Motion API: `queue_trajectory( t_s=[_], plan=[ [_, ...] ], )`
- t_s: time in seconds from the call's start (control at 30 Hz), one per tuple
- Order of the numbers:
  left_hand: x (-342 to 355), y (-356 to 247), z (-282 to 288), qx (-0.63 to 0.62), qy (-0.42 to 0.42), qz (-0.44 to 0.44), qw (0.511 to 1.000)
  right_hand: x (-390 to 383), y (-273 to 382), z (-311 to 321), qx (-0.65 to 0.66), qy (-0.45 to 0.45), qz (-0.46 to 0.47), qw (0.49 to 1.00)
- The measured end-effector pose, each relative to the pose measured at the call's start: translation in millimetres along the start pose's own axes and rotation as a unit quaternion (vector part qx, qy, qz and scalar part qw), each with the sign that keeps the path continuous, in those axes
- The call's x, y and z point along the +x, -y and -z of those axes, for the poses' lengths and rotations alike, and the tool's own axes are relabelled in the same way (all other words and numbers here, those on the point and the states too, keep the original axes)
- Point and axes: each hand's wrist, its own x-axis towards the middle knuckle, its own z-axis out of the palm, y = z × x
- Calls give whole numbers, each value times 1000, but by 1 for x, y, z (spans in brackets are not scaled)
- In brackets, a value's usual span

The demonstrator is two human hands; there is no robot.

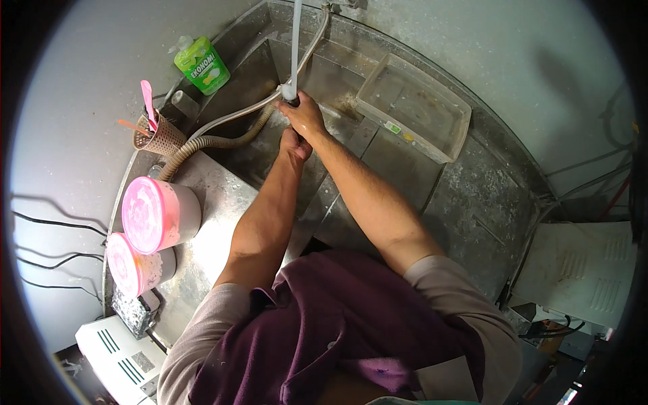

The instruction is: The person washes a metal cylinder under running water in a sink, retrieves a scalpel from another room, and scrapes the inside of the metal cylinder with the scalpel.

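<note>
Hands sit close together at upper centre: the right hand (308, 118) grips a dark object (293, 102) beneath a pale tube or water stream (295, 47); whether the left hand (295, 146), curled just below, holds anything cannot be told. White lettering marks a green pouch (204, 66), upper left; green and yellow labels (392, 127) dot a tray (432, 151). Pale walls (88, 88) border the stained worktop (479, 209).

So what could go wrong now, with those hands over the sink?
The small dark thing in the right hand might slip and fall into the sink. The green pouch near the edge might tip in if bumped. The left hand could snag the ribbed hose nearby.
</note>
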Motion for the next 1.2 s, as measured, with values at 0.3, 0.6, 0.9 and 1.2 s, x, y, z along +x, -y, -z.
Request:
queue_trajectory(
  t_s=[0.3, 0.6, 0.9, 1.2],
  plan=[
    [-2, 2, -6, 27, -15, -15, 999, 3, -9, 1, 2, -11, -1, 1000],
    [3, 5, -8, 44, -10, -5, 999, 10, -17, 1, 5, -10, -12, 1000],
    [30, -6, 30, 9, 41, 37, 998, 11, -16, -1, 22, 0, -22, 1000],
    [31, -4, 31, 1, 103, 26, 994, 7, -11, -2, 23, -7, -5, 1000]
  ],
)
